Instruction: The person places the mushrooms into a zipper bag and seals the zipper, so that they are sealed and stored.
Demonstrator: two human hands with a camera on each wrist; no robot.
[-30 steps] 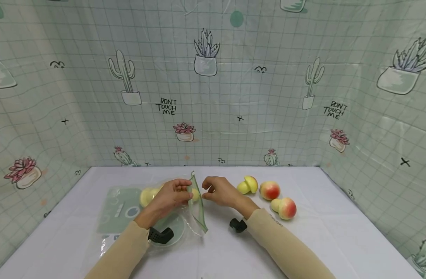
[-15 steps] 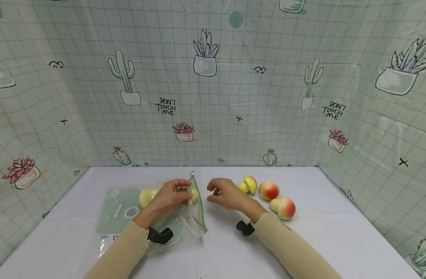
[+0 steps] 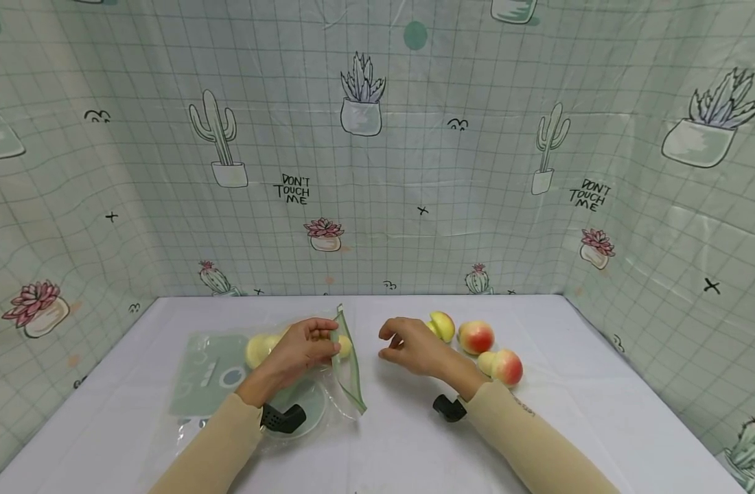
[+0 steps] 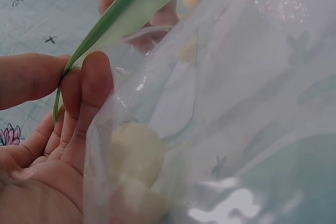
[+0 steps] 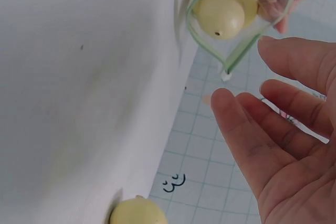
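My left hand [image 3: 297, 346] pinches the green zip edge of a clear zip-lock bag [image 4: 121, 11] between thumb and fingers. The bag's mouth gapes toward the right, and it lies across the left of the table. Pale yellow mushroom-shaped pieces [image 3: 257, 350] show through the plastic; one round end [image 5: 220, 17] sits just inside the mouth in the right wrist view. My right hand [image 3: 421, 348] holds nothing, its fingers apart and loosely bent, between the bag and the loose pieces. Partly behind it lies a yellow mushroom-shaped piece [image 3: 442, 326].
Right of my right hand lie a red-and-yellow round piece [image 3: 476, 337] and another red-and-yellow mushroom-shaped piece [image 3: 507, 368]. A white cloth covers the table [image 3: 402, 453]. A patterned curtain [image 3: 377, 171] stands along the back and both sides.
My right hand has drawn away from the bag's mouth to the right, and now overlaps the yellow mushroom-shaped piece. My left hand keeps its pinch on the bag.
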